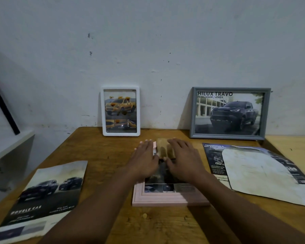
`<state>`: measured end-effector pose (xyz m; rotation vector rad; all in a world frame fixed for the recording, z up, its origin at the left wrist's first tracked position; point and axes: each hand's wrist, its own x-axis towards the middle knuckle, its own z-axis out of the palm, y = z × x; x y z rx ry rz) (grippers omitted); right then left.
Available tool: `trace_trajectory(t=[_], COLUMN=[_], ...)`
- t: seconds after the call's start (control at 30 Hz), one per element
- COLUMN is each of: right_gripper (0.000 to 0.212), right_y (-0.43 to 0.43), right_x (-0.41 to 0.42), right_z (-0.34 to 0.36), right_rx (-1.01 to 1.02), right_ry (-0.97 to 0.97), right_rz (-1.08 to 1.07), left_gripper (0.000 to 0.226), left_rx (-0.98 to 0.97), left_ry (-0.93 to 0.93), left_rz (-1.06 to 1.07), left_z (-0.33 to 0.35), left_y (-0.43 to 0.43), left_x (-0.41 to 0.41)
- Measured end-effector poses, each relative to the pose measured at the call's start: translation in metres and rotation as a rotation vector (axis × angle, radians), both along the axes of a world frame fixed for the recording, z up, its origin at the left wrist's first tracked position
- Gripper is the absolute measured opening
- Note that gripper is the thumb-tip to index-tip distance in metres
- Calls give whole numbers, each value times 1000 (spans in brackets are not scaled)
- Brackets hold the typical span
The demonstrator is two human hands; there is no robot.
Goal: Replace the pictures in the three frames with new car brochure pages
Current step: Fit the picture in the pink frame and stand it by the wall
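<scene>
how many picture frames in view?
3: white frame leaning on the wall, centre-left; grey frame leaning at right; pink frame flat on the table under left hand and right hand.

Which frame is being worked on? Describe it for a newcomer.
On the wooden table, centrally, a pink frame lies flat under the left hand and right hand. The white frame and grey frame lean against the wall; only this one lies down.

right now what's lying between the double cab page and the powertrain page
The pink frame, flat on the table, with the left hand and right hand resting on it, seen in the head view.
</scene>
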<state>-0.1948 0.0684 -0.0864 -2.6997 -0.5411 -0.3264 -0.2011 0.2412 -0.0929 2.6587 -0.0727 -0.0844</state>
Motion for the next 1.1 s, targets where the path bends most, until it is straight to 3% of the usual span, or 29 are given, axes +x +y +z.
trace_trajectory(t=[0.13,0.3,0.37,0.5,0.6,0.77,0.93,1.1], right_gripper=[60,32,27,19,15,8,7,11], right_y=[17,22,17,-18,-54,-102,-118,-108], right_x=[28,37,39,37,24,-17,-73,-106], right_z=[-2,1,6,27,47,69,74,51], right_rx=[-163,-325,-233,240,317,96,-201,-332], right_ry=[114,-36,-13,164,176,219,223,438], right_rz=[88,33,4,-74,-95,-83,-33,84], left_gripper=[67,67,69,70,72,71,66,65], left_rx=[99,115,99,123,218,349,300,279], left_ry=[27,-64,-80,-146,-194,-207,-164,-106], left_rz=[-18,16,27,94,169,216,238,241], left_z=[-13,-30,-31,-29,-24,-12,-5,0], left_y=[5,5,5,4,-1,-3,0,2], left_x=[-27,-33,-34,-37,-42,-51,-60,-72])
